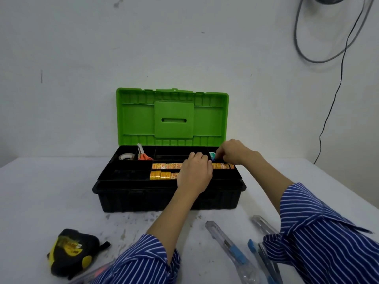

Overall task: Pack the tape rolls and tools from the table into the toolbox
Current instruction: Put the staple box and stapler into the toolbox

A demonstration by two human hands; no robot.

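The black toolbox [168, 198] stands open at the table's back, its green lid [172, 117] upright. Its top tray holds two rows of yellow tape rolls [164, 170], a clear tape roll [126, 156] and orange scissors [144, 155]. My left hand [194, 173] lies over the middle of the yellow rows, its fingers curled down onto the rolls and the fingertips hidden. At the tray's back right corner my right hand [231, 152] pinches a small teal and white item [212, 155].
On the white table [51, 191] in front of the toolbox lie a black and yellow tape measure [69, 253] at the near left and clear utility knives [229, 247] with blue sliders at the near right, partly under my right sleeve. A cable [328, 124] hangs down the wall at right.
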